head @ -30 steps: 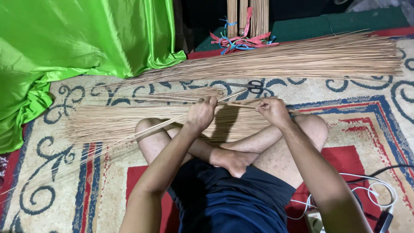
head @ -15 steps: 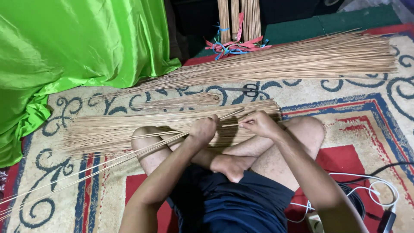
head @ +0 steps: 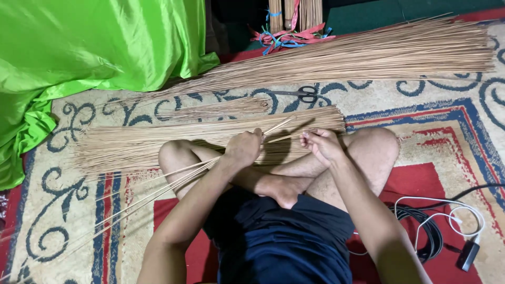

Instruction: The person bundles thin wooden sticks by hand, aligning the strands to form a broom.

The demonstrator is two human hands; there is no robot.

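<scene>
head view: sticks (head: 158, 181) in both hands (head: 243, 149)

The person wears dark navy shorts (head: 284, 242). Both arms are bare to the frame edge, with no sleeves visible; legs and feet are bare.

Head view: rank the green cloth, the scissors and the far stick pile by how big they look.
1. Green cloth, though the frame cuts it off.
2. Far stick pile: longer across but thin; its greater distance from the camera makes this ranking unsure.
3. Scissors, clearly smallest.
</scene>
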